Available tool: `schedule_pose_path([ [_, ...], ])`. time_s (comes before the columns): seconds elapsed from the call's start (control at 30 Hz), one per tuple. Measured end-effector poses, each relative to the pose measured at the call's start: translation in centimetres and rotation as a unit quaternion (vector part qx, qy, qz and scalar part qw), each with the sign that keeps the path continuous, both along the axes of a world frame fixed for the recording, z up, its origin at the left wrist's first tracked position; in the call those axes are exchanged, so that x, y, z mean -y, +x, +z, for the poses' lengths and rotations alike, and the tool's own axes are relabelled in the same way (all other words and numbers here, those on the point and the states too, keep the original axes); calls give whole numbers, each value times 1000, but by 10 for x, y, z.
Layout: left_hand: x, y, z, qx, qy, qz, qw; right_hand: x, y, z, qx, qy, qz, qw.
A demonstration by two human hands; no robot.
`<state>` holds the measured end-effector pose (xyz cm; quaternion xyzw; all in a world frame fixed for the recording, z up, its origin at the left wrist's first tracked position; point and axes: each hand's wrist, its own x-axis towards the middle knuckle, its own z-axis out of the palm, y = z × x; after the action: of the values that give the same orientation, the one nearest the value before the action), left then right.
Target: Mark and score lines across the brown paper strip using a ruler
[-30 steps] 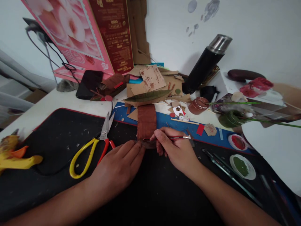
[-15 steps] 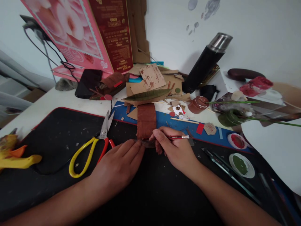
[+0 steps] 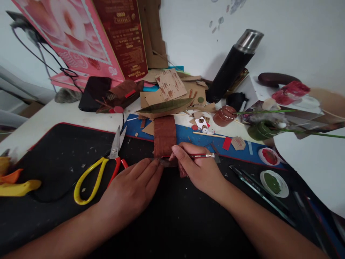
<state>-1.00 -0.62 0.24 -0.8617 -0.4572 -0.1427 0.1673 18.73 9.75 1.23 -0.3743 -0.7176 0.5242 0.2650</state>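
Note:
A reddish-brown painted cardboard strip [image 3: 165, 135] lies upright in the view, its near end between my hands. Across that end rests a clear ruler [image 3: 169, 163], largely covered by my fingers. My left hand [image 3: 132, 183] presses the ruler down with its fingers together and extended. In a writing grip, my right hand [image 3: 199, 167] is closed on a slim red-and-black pencil [image 3: 203, 156] with a pale end; its point is by the ruler's edge. Scissors with yellow and red handles [image 3: 90, 180] lie with blades parted, left of my left hand.
Cardboard scraps [image 3: 171, 84] and a long green leaf shape [image 3: 167, 107] pile up behind the strip. A black thermos [image 3: 229, 70], a brown paint jar [image 3: 225, 116] and a green paint lid [image 3: 274, 183] stand to the right. The black mat [image 3: 172, 223] covers the front.
The whole view has shifted slightly, so things sit a little further left. Both hands keep nearly the same place on the strip.

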Motion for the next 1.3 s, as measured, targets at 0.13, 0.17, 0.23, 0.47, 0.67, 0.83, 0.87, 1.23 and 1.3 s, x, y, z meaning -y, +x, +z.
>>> schedule_pose_path([
  [0.13,0,0,0,0,1,3,1000,-2,3,1,-1,-10,-2,1000],
  [0.17,1,0,0,-2,0,3,1000,-2,5,2,2,-9,-4,1000],
  [0.23,1,0,0,-4,-3,2,1000,-3,7,3,6,-9,-9,1000],
  [0.47,-1,0,0,7,3,-1,1000,-5,12,5,13,-40,-21,999],
  [0.67,-2,1,1,2,-3,-1,1000,-7,15,4,10,-58,-24,998],
  [0.83,-1,1,4,-2,-4,-3,1000,-10,18,3,21,-71,-34,997],
  [0.87,-1,1,4,-1,-3,-2,1000,-10,18,4,20,-71,-36,997],
  [1.23,2,-3,1,9,-30,3,1000,-11,18,6,14,-83,-37,996],
  [1.3,2,-3,1,0,-28,5,1000,-11,19,6,15,-79,-37,996],
])
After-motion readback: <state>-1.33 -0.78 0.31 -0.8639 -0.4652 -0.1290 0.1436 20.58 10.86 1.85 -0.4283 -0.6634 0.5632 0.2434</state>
